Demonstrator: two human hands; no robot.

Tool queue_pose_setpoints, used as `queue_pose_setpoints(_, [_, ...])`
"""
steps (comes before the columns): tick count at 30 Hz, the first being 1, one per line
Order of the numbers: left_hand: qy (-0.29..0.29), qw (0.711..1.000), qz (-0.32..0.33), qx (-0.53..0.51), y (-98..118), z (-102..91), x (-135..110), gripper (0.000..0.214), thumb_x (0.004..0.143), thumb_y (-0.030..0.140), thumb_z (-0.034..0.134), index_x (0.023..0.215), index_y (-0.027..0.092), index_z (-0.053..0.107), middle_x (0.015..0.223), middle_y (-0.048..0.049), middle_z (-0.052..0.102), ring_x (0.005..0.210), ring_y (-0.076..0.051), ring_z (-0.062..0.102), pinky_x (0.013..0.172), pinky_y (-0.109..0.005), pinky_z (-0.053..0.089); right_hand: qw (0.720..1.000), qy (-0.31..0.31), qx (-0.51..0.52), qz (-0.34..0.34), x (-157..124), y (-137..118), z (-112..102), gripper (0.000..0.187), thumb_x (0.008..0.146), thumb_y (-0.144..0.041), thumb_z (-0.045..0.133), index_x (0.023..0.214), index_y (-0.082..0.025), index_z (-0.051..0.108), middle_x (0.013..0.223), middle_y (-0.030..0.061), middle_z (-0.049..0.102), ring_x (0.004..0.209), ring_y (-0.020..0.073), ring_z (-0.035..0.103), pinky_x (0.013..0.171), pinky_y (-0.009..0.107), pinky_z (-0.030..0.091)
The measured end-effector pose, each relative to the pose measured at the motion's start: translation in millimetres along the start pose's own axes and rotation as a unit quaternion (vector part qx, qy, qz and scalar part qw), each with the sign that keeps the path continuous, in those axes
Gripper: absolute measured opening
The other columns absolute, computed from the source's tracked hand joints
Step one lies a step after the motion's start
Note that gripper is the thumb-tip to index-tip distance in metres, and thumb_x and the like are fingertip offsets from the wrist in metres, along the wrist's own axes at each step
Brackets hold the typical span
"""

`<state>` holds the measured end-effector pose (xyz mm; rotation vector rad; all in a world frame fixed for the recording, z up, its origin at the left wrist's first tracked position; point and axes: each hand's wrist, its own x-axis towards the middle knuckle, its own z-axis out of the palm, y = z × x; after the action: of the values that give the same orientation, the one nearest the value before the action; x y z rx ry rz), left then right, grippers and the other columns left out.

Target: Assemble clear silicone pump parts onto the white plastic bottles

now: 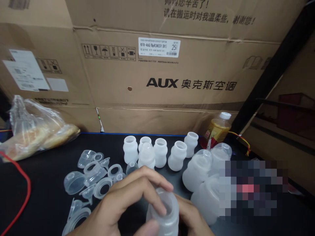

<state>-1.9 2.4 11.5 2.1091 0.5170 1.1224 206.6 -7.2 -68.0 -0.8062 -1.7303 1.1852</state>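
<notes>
From where I stand, a frosted plastic bottle [163,211] sits between the person's two hands, low over a black bench [110,144], with its open neck tilted up. The left hand [125,203] has its grip closed around it, the fingers [147,183] curled over the shoulder and what looks like a thumb [150,227] against the near side. The right hand [194,218] lies against the far side, but its fingers pass out of sight, so I can't tell how firmly that grip is pressed. The bottle looks very light, thin-walled, slightly yielding and smooth enough to slip, so its pinched waist seems the surest hold (the thin neck rim looks far less secure). Just beyond stands a cluster of matching waisted bottles [159,152], cloudy and softly matte. To the left lies a heap of clear moulded funnels and rings [94,177], glossier and seemingly stiffer, while larger cloudy bottles [197,170] crowd the right, partly hidden by a pixelated patch. Farther back are bread in a crumpled plastic bag [36,131], a white-capped bottle of yellow oil [218,129], a red cable [24,196] and a corrugated AUX carton [157,82].
</notes>
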Motion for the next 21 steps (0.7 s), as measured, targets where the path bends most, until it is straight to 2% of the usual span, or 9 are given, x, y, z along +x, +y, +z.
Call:
queue_pose_setpoints(3, [0.008, 0.999, -0.029, -0.044, -0.5, 4.0, 1.8, 0.036, 0.09, 0.054, 0.085, 0.08, 0.024, 0.069, 0.104, -0.0058, 0.084, 0.085, -0.02, 0.079, 0.083, -0.033, 0.065, 0.999, -0.035, -0.012, 0.003, -1.7, 8.5, -0.9, 0.067, 0.078, -0.089, 0.075, 0.074, -0.021, 0.072, 0.076, 0.001, 0.055, 0.069, 0.0169, 0.05, 0.062, 0.027, 0.048])
queue_pose_setpoints(5, [0.009, 0.995, -0.061, -0.078, 0.1, 8.6, 1.7, 0.041, 0.089, 0.054, 0.087, 0.074, 0.022, 0.065, 0.098, -0.007, 0.084, 0.083, -0.021, 0.079, 0.081, -0.033, 0.065, 0.999, -0.054, -0.008, 0.0, -1.9, 14.1, 0.2, 0.074, 0.08, -0.095, 0.066, 0.076, -0.022, 0.074, 0.075, 0.0005, 0.053, 0.063, 0.0155, 0.05, 0.056, 0.026, 0.043])
queue_pose_setpoints(8, [0.013, 0.985, -0.08, -0.151, -2.2, 13.6, -0.3, 0.031, 0.091, 0.05, 0.085, 0.088, 0.024, 0.069, 0.103, -0.0084, 0.082, 0.091, -0.023, 0.081, 0.081, -0.034, 0.066, 0.999, -0.041, -0.011, -0.007, -1.2, 15.1, 2.7, 0.071, 0.083, -0.093, 0.065, 0.09, -0.024, 0.08, 0.076, 0.0015, 0.057, 0.065, 0.0169, 0.053, 0.062, 0.029, 0.049])
queue_pose_setpoints(10, [0.029, 0.982, -0.082, -0.167, -5.3, 13.4, -2.1, 0.033, 0.088, 0.05, 0.088, 0.099, 0.025, 0.071, 0.112, -0.0095, 0.079, 0.1, -0.026, 0.081, 0.085, -0.036, 0.066, 0.999, -0.027, -0.013, -0.019, -1.6, 13.6, 4.1, 0.071, 0.084, -0.093, 0.066, 0.094, -0.024, 0.081, 0.083, 0.0036, 0.064, 0.069, 0.0181, 0.054, 0.065, 0.03, 0.05])
queue_pose_setpoints(13, [0.031, 0.986, -0.086, -0.143, -7.6, 8.4, -4.3, 0.034, 0.087, 0.049, 0.089, 0.109, 0.029, 0.073, 0.113, -0.0061, 0.074, 0.102, -0.023, 0.076, 0.088, -0.034, 0.062, 0.999, 0.002, -0.025, -0.044, -5.0, 16.1, 6.1, 0.072, 0.087, -0.093, 0.061, 0.084, -0.023, 0.074, 0.082, 0.003, 0.063, 0.067, 0.0161, 0.05, 0.057, 0.027, 0.042])
queue_pose_setpoints(15, [0.016, 0.985, -0.093, -0.144, -6.8, 5.6, -5.6, 0.033, 0.092, 0.047, 0.084, 0.119, 0.033, 0.071, 0.111, -0.0038, 0.074, 0.101, -0.022, 0.073, 0.088, -0.033, 0.06, 0.998, 0.022, -0.043, -0.043, -7.5, 21.1, 7.6, 0.069, 0.087, -0.09, 0.066, 0.079, -0.022, 0.069, 0.076, 0.0007, 0.059, 0.065, 0.0147, 0.047, 0.055, 0.026, 0.037])
queue_pose_setpoints(18, [-0.018, 0.97, -0.112, -0.213, -6.7, 8.7, -8.9, 0.035, 0.097, 0.045, 0.077, 0.129, 0.036, 0.066, 0.119, -0.0047, 0.077, 0.108, -0.024, 0.073, 0.093, -0.037, 0.06, 0.999, 0.005, -0.043, -0.002, -7.3, 26.0, 8.8, 0.065, 0.082, -0.087, 0.073, 0.077, -0.022, 0.069, 0.077, 0.0008, 0.06, 0.062, 0.0139, 0.047, 0.052, 0.026, 0.035])
queue_pose_setpoints(21, [-0.042, 0.941, -0.105, -0.318, -14.1, 20.8, -14.2, 0.042, 0.092, 0.048, 0.085, 0.129, 0.037, 0.068, 0.117, -0.0038, 0.08, 0.106, -0.023, 0.075, 0.093, -0.035, 0.06, 0.999, -0.028, -0.022, -0.015, -3.2, 21.3, 7.1, 0.071, 0.081, -0.094, 0.066, 0.08, -0.023, 0.07, 0.074, 0.0002, 0.057, 0.058, 0.0138, 0.045, 0.053, 0.027, 0.039])
